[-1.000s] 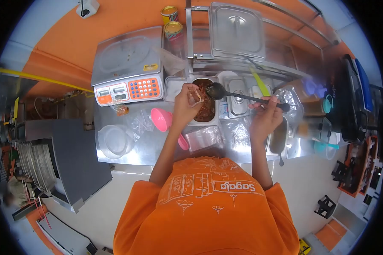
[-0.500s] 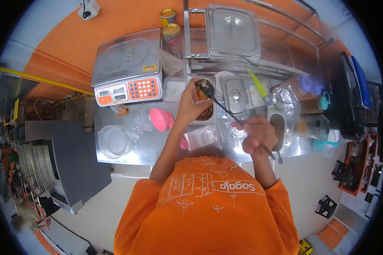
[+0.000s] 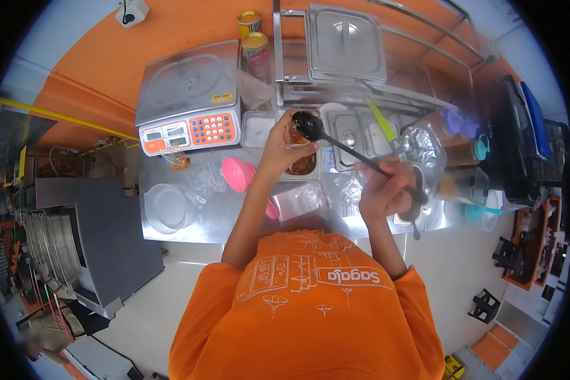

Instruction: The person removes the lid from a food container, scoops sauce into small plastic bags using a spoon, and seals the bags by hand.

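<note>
My left hand (image 3: pixel 278 151) is closed around a small clear cup (image 3: pixel 296 139) with something reddish-brown inside. Over the cup's mouth hangs the dark bowl of a black ladle (image 3: pixel 308 125), covering part of the cup. My right hand (image 3: pixel 387 190) grips that ladle by its long handle, which slants down to the right. Below the cup stands a steel food pan (image 3: pixel 306 177) with chunky brown-red contents. A lidded steel pan (image 3: pixel 349 140) sits just right of it. The pink scoop (image 3: pixel 237 174) lies left of my left forearm.
A digital scale (image 3: pixel 190 130) stands at the back left, with two tins (image 3: pixel 256 49) behind it. Plastic bags (image 3: pixel 301 201) and a clear bowl (image 3: pixel 170 208) lie on the steel table. A green-handled utensil (image 3: pixel 381 120) and a metal rack (image 3: pixel 424 41) are at the back right.
The ladle's bowl has risen slightly and turned, so its dark round side now faces me. My right hand has shifted a little and regripped the handle. My left hand still holds the cup.
</note>
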Motion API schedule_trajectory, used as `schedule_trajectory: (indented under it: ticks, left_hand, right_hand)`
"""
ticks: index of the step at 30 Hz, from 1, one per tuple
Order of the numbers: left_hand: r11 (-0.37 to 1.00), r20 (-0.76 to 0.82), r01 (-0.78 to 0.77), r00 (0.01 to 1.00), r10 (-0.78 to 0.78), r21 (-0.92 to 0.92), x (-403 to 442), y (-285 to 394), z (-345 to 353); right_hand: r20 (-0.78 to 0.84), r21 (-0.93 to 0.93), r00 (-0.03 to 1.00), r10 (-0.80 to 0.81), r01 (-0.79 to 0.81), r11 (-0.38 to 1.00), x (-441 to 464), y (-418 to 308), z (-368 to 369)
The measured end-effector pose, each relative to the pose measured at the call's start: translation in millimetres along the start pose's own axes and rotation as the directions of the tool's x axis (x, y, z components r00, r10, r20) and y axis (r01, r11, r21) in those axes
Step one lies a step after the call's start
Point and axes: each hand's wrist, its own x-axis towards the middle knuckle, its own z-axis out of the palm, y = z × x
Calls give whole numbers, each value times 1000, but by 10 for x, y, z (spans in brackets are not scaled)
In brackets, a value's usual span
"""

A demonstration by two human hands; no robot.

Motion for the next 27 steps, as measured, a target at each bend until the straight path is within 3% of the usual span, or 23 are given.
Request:
schedule_trajectory:
  ticks: [7, 10, 13, 16, 18, 19, 21, 23, 24, 27]
  left_hand:
    - [996, 19, 74, 997, -73, -58, 32, -256, -129]
    - [958, 13, 259, 966, -259, -127, 24, -242, -205]
    - [936, -12, 243, 967, -254, -256, 29, -351, -349]
    - [893, -93, 99, 984, -155, -439, -40, -376, -479]
    - [851, -89, 7, 994, -62, -525, -68, -305, -526]
    - [824, -91, -40, 996, -14, -565, -84, -261, -539]
    - [799, -66, -75, 997, 44, -596, -117, -151, -549]
    - [777, -34, -93, 995, 92, -622, -152, -26, -521]
    - [770, -13, -93, 994, 110, -632, -169, 42, -498]
    - [773, 97, -73, 980, 171, -630, -196, 276, -346]
  right_hand:
    - [-220, 96, 951, 215, -199, 975, 70, 140, 43]
    - [-351, 78, 889, 294, -285, 955, 75, 196, 54]
    - [-376, 61, 868, 326, -328, 943, 43, 321, 25]
    - [-251, -122, 842, 478, -517, 847, -218, 566, -64]
    - [-15, -264, 821, 571, -554, 790, -483, 790, -98]
    - [189, -381, 802, 567, -472, 795, -523, 810, -130]
    - [557, -537, 624, 548, -232, 811, -562, 783, -154]
    - [729, -549, 456, 510, -54, 834, -495, 656, -256]
    - [794, -538, 358, 492, 35, 842, -443, 588, -309]
    - [640, -684, 493, 590, 14, 729, -285, 387, -418]
